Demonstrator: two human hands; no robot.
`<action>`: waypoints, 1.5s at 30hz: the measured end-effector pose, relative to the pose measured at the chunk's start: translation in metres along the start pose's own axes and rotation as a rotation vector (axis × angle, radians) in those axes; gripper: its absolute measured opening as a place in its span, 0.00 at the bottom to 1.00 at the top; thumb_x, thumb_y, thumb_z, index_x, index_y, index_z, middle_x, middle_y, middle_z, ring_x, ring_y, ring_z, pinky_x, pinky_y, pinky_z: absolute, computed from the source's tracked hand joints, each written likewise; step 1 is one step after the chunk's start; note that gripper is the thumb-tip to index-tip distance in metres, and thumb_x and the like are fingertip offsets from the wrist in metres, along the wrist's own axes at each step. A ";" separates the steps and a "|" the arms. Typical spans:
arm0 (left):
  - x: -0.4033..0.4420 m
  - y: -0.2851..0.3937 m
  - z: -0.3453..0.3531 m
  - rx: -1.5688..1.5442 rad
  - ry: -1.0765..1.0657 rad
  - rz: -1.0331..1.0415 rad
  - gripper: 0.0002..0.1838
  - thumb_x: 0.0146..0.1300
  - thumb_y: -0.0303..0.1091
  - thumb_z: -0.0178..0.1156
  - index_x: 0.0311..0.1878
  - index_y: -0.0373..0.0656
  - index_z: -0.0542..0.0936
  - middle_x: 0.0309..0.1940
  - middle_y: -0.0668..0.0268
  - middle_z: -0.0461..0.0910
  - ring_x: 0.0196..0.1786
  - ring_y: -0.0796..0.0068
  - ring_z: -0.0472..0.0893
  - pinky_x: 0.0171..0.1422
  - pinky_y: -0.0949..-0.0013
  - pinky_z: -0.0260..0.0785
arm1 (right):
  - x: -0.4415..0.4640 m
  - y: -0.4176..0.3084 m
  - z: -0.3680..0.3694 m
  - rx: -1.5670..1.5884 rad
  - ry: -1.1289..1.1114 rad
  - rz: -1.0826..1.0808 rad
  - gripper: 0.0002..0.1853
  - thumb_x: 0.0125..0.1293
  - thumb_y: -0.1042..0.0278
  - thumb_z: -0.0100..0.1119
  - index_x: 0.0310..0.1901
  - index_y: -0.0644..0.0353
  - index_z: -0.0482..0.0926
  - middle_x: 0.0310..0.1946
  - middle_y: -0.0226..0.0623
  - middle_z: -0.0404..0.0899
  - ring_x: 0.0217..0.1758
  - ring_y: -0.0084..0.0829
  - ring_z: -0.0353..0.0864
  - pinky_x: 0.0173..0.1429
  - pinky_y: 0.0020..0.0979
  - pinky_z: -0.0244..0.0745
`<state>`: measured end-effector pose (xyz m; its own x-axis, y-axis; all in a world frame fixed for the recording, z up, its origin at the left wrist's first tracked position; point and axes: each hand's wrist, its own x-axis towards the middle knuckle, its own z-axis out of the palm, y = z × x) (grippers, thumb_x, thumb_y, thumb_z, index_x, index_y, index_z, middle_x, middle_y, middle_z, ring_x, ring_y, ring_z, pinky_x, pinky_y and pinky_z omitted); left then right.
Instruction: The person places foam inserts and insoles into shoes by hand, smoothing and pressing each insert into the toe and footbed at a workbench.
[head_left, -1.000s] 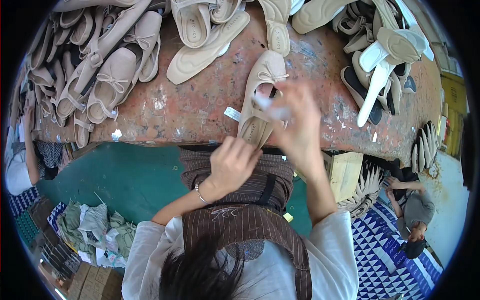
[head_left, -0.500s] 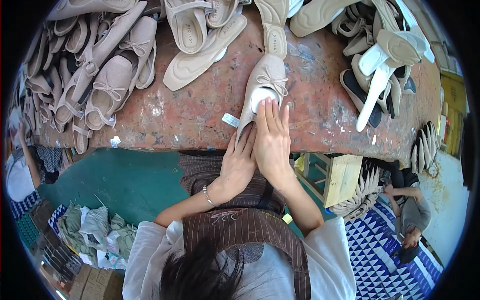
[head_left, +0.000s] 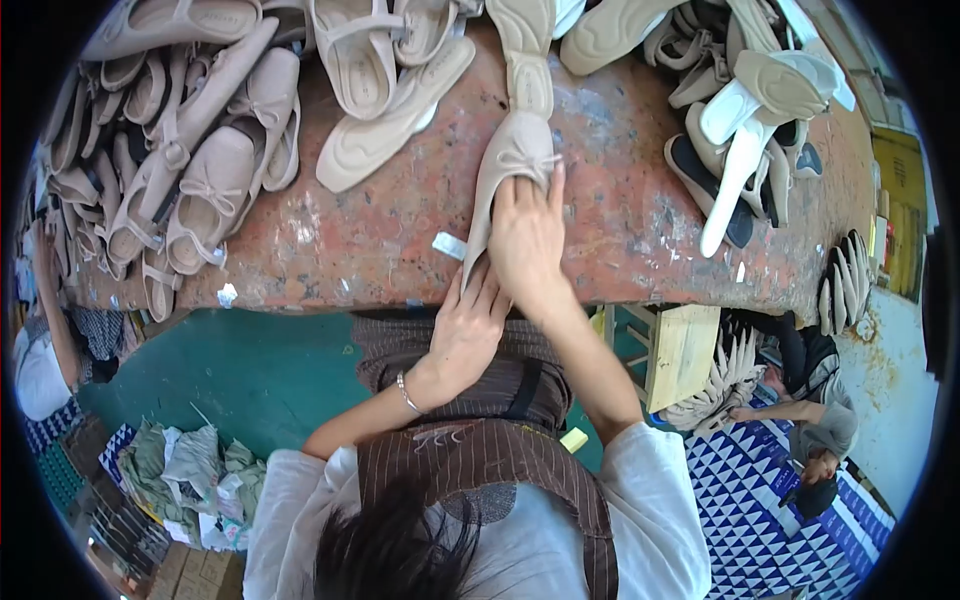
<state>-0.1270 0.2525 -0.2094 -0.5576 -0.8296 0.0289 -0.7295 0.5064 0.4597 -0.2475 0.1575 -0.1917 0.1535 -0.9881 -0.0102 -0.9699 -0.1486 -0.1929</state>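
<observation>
A beige ballet flat with a small bow (head_left: 524, 148) lies toe-away near the table's front edge. My right hand (head_left: 528, 245) has several fingers pushed into its opening, with one finger outside by the bow; the fingertips inside are hidden. At the heel end, my left hand (head_left: 468, 335) holds the shoe with its fingers around the back. Just beyond the toe lies a beige insole (head_left: 529, 85). A small white tag-like piece (head_left: 450, 244) sits beside the shoe's left side.
Beige shoes (head_left: 205, 190) are heaped on the worn red table (head_left: 400, 235) at left. Loose insoles (head_left: 395, 120) lie farther back, and more shoes and white insoles (head_left: 745, 160) are piled at right. A wooden stool (head_left: 682, 355) and a seated person (head_left: 825, 430) are at lower right.
My right fingers have gone from resting on a white insole at the shoe's opening to deep inside it. The white insole no longer shows. My left hand stays at the heel.
</observation>
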 end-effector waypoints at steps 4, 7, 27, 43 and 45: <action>0.002 0.000 0.005 -0.023 0.034 -0.028 0.24 0.60 0.29 0.55 0.59 0.26 0.77 0.63 0.44 0.75 0.73 0.53 0.69 0.78 0.45 0.56 | 0.001 -0.005 0.007 -0.241 0.260 -0.066 0.12 0.62 0.73 0.50 0.42 0.69 0.80 0.38 0.48 0.82 0.52 0.41 0.82 0.82 0.60 0.41; 0.004 0.004 -0.005 0.050 0.048 0.000 0.25 0.59 0.30 0.60 0.59 0.27 0.77 0.63 0.45 0.75 0.71 0.54 0.71 0.76 0.49 0.60 | 0.026 0.000 -0.001 -0.084 -0.235 -0.002 0.11 0.62 0.72 0.51 0.34 0.67 0.83 0.32 0.46 0.83 0.45 0.41 0.86 0.82 0.62 0.35; 0.050 -0.332 -0.519 0.878 0.927 -0.370 0.23 0.77 0.41 0.54 0.64 0.30 0.75 0.59 0.50 0.80 0.61 0.60 0.78 0.68 0.66 0.65 | 0.198 0.148 -0.058 0.657 0.850 0.481 0.17 0.68 0.67 0.61 0.57 0.60 0.77 0.30 0.49 0.81 0.38 0.54 0.84 0.44 0.45 0.77; 0.259 -0.030 -0.069 -1.548 0.164 -0.642 0.20 0.77 0.47 0.54 0.52 0.38 0.81 0.44 0.62 0.86 0.45 0.73 0.86 0.49 0.69 0.77 | 0.021 0.108 -0.097 0.932 0.738 0.029 0.07 0.67 0.73 0.61 0.41 0.65 0.86 0.43 0.43 0.86 0.48 0.39 0.86 0.56 0.33 0.78; 0.275 -0.056 -0.037 -1.254 0.181 -0.654 0.21 0.78 0.48 0.53 0.52 0.36 0.80 0.43 0.60 0.86 0.44 0.70 0.86 0.48 0.68 0.76 | 0.006 0.118 -0.097 1.113 0.895 -0.133 0.07 0.67 0.74 0.60 0.40 0.66 0.85 0.37 0.44 0.86 0.41 0.41 0.87 0.51 0.34 0.80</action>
<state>-0.2251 -0.0123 -0.1945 -0.1357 -0.8953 -0.4243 0.0491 -0.4338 0.8997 -0.3797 0.1306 -0.1199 -0.3445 -0.7237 0.5979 -0.2435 -0.5462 -0.8015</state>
